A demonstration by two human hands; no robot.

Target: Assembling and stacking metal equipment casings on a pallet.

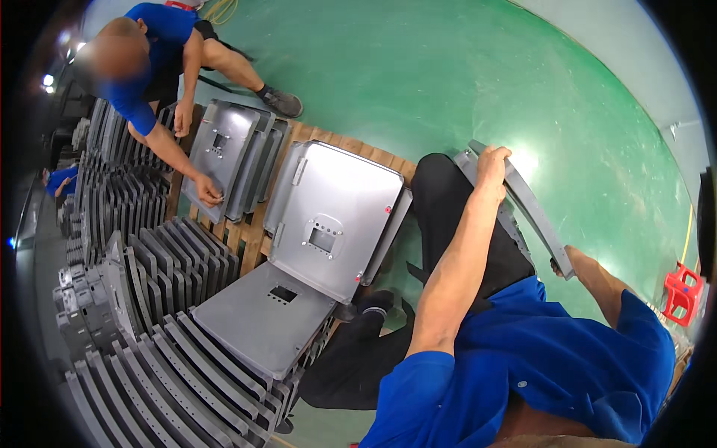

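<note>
A grey metal panel with a folded rim is held up on edge beside my legs, its narrow side toward me. My left hand is closed over its upper end. Around the lower end my right hand is closed, its fingers mostly hidden behind the metal. To the left, a grey metal panel with a square cutout and hinge strips leans upright against others. Below it lies a flat grey panel with a rectangular opening.
Rows of grey metal panels stand at the left. Beneath the leaning panels is a wooden pallet. A co-worker in blue touches another grey panel at upper left. A red plastic stool stands on the green floor.
</note>
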